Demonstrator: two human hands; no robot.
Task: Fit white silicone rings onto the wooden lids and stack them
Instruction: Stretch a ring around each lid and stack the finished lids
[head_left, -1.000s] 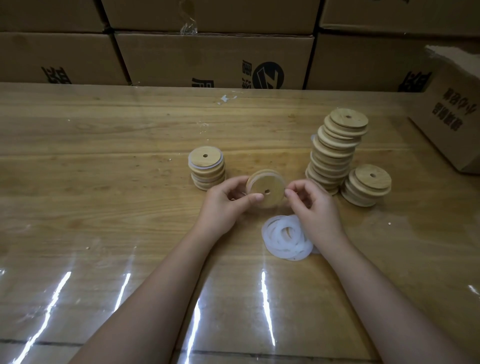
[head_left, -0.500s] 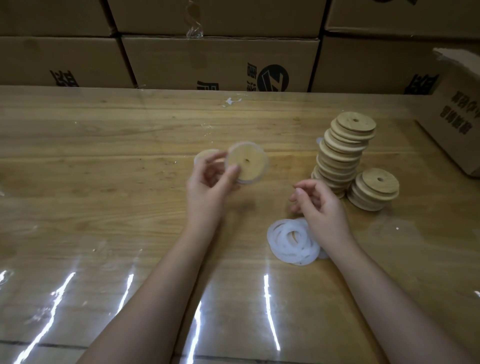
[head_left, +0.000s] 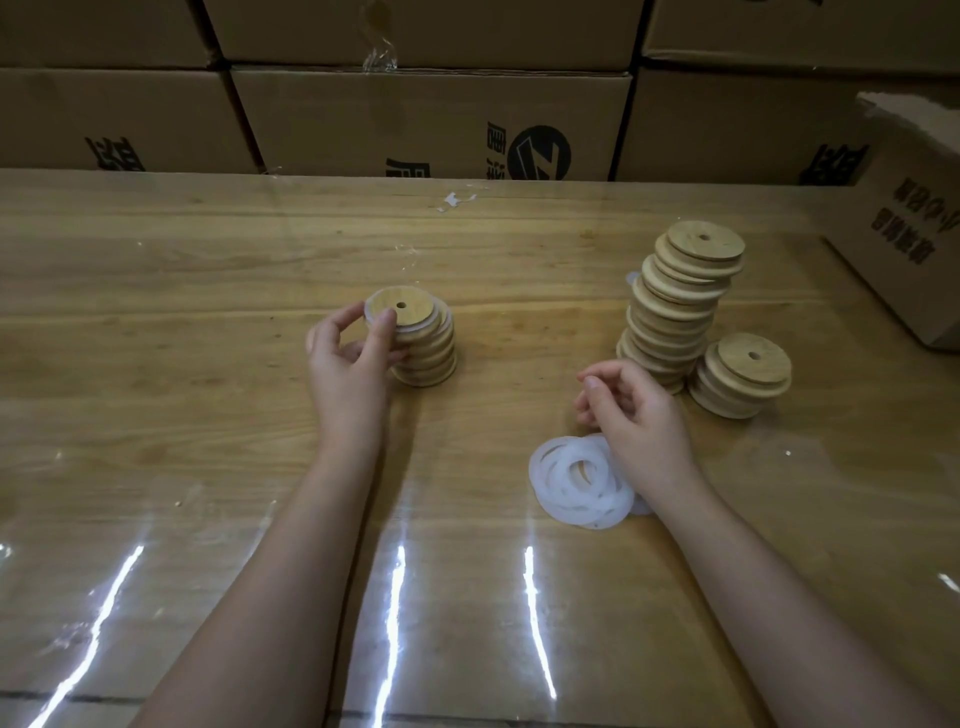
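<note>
My left hand (head_left: 353, 364) pinches the left edge of a wooden lid (head_left: 402, 312) that has a white ring round its rim. The lid lies on top of a short stack of ringed lids (head_left: 428, 353) in the middle of the table. My right hand (head_left: 636, 415) hovers with loosely curled fingers and holds nothing, just above a pile of white silicone rings (head_left: 576, 483). A tall leaning stack of bare wooden lids (head_left: 675, 312) stands beyond my right hand. Next to it on the right is a shorter lid stack (head_left: 743, 376).
The wooden table (head_left: 182, 364) is covered by a glossy clear sheet. An open cardboard box (head_left: 904, 249) sits at the right edge. A wall of cardboard boxes (head_left: 431, 119) runs along the table's far side.
My left hand carried the ringed lid away from my right hand, leftward and down onto the short stack. My right hand let go of it and stayed over the rings.
</note>
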